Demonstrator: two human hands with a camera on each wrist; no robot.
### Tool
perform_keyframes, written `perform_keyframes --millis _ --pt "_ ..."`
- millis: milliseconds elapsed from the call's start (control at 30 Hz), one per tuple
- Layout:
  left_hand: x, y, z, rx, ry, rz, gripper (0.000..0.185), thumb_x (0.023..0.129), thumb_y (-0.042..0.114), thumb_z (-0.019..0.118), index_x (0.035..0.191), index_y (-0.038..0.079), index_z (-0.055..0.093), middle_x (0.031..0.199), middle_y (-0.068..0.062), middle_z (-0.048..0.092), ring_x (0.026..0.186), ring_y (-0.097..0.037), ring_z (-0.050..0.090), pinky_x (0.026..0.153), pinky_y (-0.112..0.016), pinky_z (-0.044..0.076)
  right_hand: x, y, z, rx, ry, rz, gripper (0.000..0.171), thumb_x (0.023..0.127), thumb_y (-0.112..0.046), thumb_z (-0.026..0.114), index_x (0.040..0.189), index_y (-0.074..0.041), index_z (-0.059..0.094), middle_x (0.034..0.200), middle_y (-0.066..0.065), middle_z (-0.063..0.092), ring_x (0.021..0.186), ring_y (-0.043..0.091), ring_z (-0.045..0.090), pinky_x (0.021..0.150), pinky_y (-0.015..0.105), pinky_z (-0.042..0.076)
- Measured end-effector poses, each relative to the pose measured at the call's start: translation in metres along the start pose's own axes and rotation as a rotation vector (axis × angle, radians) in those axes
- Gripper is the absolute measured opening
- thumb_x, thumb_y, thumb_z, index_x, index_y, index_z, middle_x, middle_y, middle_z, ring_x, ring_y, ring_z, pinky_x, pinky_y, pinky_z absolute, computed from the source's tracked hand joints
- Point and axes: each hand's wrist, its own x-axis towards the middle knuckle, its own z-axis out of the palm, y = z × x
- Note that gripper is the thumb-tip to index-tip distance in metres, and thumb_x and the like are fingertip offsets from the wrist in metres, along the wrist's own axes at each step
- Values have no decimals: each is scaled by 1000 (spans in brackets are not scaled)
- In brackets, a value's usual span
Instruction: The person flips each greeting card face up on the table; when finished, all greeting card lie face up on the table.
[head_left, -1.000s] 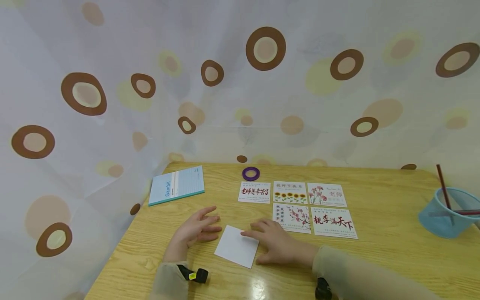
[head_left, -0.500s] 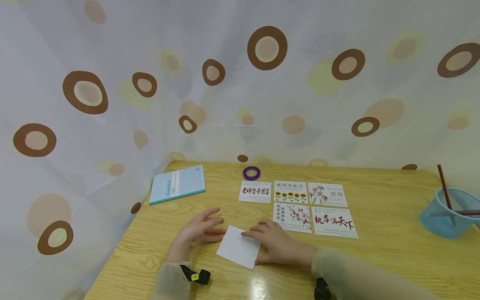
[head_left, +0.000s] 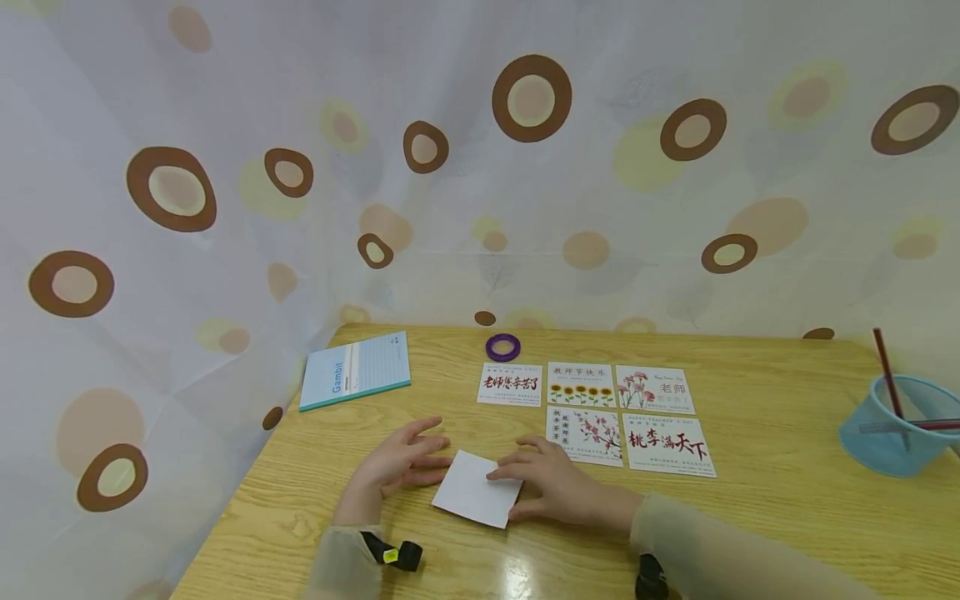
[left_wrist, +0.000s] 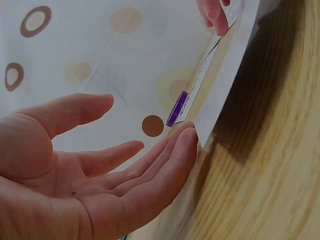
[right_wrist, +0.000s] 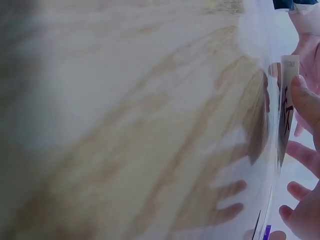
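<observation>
A small white card has its blank side up in the head view. My right hand pinches its right edge, thumb at the near corner and index finger on top. In the right wrist view the thumb lies against the card, whose other face bears dark writing. The left wrist view shows the card raised off the table, with a shadow under it. My left hand is beside the card's left edge, fingers loosely extended; its fingertips are at the edge, and whether they touch I cannot tell.
Several printed cards lie in two rows behind the right hand. A purple tape roll lies behind them. At the left is a light blue notebook. A blue basket with thin sticks stands on the right of the wooden table.
The left hand has moved slightly right, towards the card. The card has shifted a little right and its near edge now looks tilted up, still in the right hand.
</observation>
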Motion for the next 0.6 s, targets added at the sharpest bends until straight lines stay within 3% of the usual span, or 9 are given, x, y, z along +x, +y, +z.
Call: perform_keyframes --millis 200,600 --pt "1 1 1 -9 10 15 63 103 18 53 156 4 23 150 -31 39 108 -22 67 91 -39 58 -1 5 0 59 17 -5 43 85 -39 76 124 -24 70 131 4 66 129 41 48 103 64 40" --pt "7 5 4 1 -3 72 60 103 14 51 156 4 25 151 -29 40 120 -25 61 94 -34 56 -4 12 -5 134 25 4 49 86 -34 75 130 -15 65 130 8 65 122 32 55 105 50 43"
